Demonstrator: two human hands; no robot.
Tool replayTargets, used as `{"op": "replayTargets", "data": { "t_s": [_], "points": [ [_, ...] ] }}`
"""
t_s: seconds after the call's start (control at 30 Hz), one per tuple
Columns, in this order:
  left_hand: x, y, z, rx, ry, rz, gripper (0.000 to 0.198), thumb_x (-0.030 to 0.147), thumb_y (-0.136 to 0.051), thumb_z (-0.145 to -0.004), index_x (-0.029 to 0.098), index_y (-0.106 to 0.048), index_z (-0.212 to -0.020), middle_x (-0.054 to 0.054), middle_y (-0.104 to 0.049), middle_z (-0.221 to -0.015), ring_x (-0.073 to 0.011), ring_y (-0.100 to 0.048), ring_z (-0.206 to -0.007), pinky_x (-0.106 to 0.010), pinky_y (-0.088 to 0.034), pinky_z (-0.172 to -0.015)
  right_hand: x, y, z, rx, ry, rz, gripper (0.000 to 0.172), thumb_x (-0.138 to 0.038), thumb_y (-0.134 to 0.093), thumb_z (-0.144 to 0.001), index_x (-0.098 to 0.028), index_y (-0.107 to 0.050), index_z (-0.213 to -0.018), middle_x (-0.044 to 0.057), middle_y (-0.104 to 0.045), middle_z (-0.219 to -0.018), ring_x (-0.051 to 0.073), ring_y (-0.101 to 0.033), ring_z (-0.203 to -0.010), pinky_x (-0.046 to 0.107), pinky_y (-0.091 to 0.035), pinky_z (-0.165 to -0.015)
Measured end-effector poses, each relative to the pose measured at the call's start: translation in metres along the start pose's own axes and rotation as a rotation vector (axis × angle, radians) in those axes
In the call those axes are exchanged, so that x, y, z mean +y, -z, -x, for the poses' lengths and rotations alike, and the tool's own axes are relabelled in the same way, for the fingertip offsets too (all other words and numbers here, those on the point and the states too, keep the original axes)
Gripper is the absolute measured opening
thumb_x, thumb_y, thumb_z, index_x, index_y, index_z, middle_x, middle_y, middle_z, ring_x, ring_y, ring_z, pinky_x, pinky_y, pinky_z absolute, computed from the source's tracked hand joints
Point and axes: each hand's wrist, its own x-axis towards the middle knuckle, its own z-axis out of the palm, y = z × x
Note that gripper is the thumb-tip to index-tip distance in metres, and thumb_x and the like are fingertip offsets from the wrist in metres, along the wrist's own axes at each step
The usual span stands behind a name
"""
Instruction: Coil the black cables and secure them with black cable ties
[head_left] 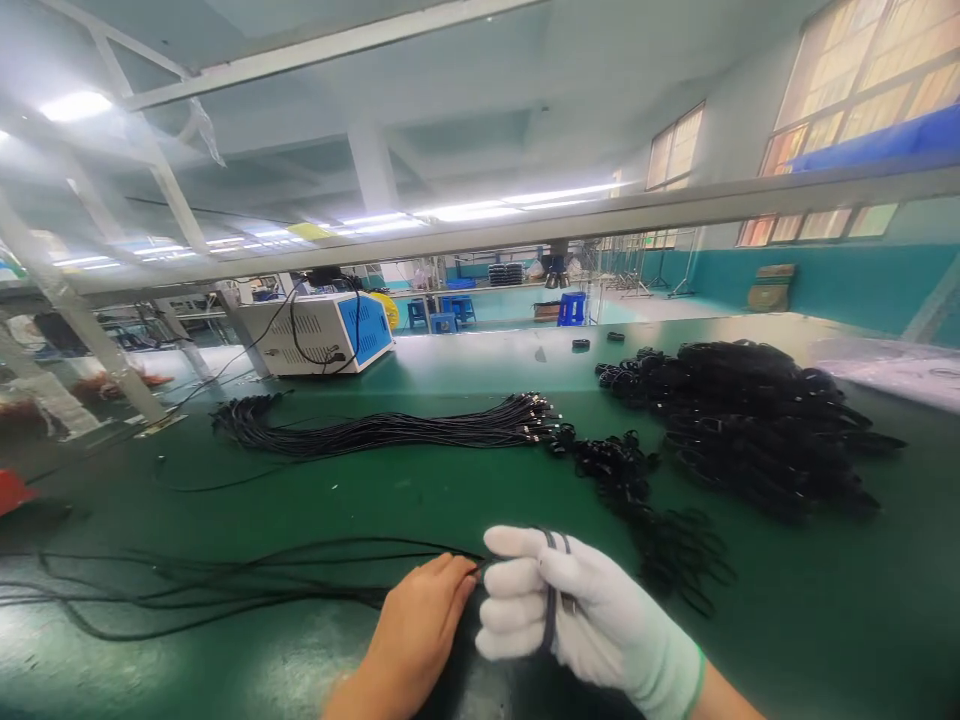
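Observation:
My left hand (422, 618), bare, is closed over several long black cables (300, 598) at the near side of the green table (420, 500). The cables trail away to the left edge of the view. Close to its right, my right hand (555, 605) wears a white knitted glove with a green cuff. A thin black band (551, 610) runs across its curled fingers, with the thumb pressed over it. The cable ends between the two hands are hidden. Beyond the gloved hand lies a strip of tangled small black bands (626, 480).
A bundle of black cables with metal ends (390, 430) lies across the table's middle. At right is a large heap of coiled black cables (757, 420). A white and blue machine (322, 335) stands at the back left. Clear plastic (892, 365) lies far right.

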Motion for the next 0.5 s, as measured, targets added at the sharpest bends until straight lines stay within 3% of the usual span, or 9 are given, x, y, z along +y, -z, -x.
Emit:
{"op": "replayTargets", "data": {
  "t_s": [0.1, 0.2, 0.3, 0.37, 0.43, 0.5],
  "points": [
    [0.01, -0.01, 0.023, 0.022, -0.061, -0.343, 0.023, 0.012, -0.04, -0.085, 0.022, -0.059, -0.08, 0.0, -0.065, -0.076, -0.0158, -0.058, -0.06, -0.026, -0.035, -0.055, -0.005, 0.0, -0.003, 0.071, 0.081, 0.04, 0.024, -0.026, -0.069, -0.076, -0.013, -0.055, -0.091, -0.005, -0.035, -0.065, 0.009, -0.04, -0.061, 0.028, -0.033, -0.063],
    [0.03, 0.001, 0.026, 0.083, -0.251, -0.409, 0.014, 0.013, -0.05, -0.08, 0.021, -0.056, -0.07, 0.002, -0.062, -0.066, -0.0152, -0.053, -0.054, -0.028, -0.028, -0.051, -0.001, 0.007, -0.001, 0.16, 0.077, 0.173, 0.021, -0.024, -0.064, -0.081, -0.013, -0.056, -0.097, 0.0, -0.049, -0.071, 0.012, -0.049, -0.068, 0.031, -0.038, -0.07],
    [0.042, 0.031, 0.01, 0.1, -0.391, -0.337, 0.014, 0.025, -0.061, -0.079, 0.02, -0.056, -0.067, 0.002, -0.061, -0.065, -0.0143, -0.052, -0.058, -0.028, -0.028, -0.054, 0.007, 0.012, 0.004, 0.127, -0.052, 0.292, 0.023, -0.025, -0.063, -0.08, -0.01, -0.057, -0.095, 0.006, -0.054, -0.081, 0.015, -0.052, -0.077, 0.033, -0.039, -0.074],
    [0.042, 0.051, -0.006, 0.035, -0.419, -0.245, 0.016, 0.032, -0.065, -0.078, 0.02, -0.059, -0.069, 0.002, -0.061, -0.067, -0.0136, -0.052, -0.063, -0.027, -0.03, -0.058, 0.011, 0.012, 0.007, 0.04, -0.17, 0.261, 0.025, -0.028, -0.066, -0.077, -0.009, -0.055, -0.09, 0.004, -0.05, -0.077, 0.014, -0.05, -0.073, 0.032, -0.037, -0.071],
    [0.037, 0.061, -0.02, -0.06, -0.366, -0.043, 0.015, 0.032, -0.068, -0.076, 0.02, -0.062, -0.07, 0.003, -0.062, -0.069, -0.0124, -0.053, -0.067, -0.024, -0.035, -0.061, 0.014, 0.01, 0.008, -0.026, -0.291, 0.162, 0.03, -0.028, -0.072, -0.071, -0.012, -0.05, -0.086, -0.001, -0.041, -0.07, 0.011, -0.044, -0.066, 0.026, -0.033, -0.064],
    [0.03, 0.058, -0.029, -0.165, -0.237, 0.24, 0.013, 0.03, -0.071, -0.072, 0.018, -0.065, -0.073, 0.002, -0.062, -0.071, -0.0114, -0.054, -0.067, -0.021, -0.039, -0.06, 0.015, 0.008, 0.007, -0.063, -0.39, 0.04, 0.036, -0.025, -0.075, -0.065, -0.015, -0.043, -0.078, -0.005, -0.03, -0.066, 0.008, -0.035, -0.061, 0.022, -0.025, -0.059]
  ]
}}
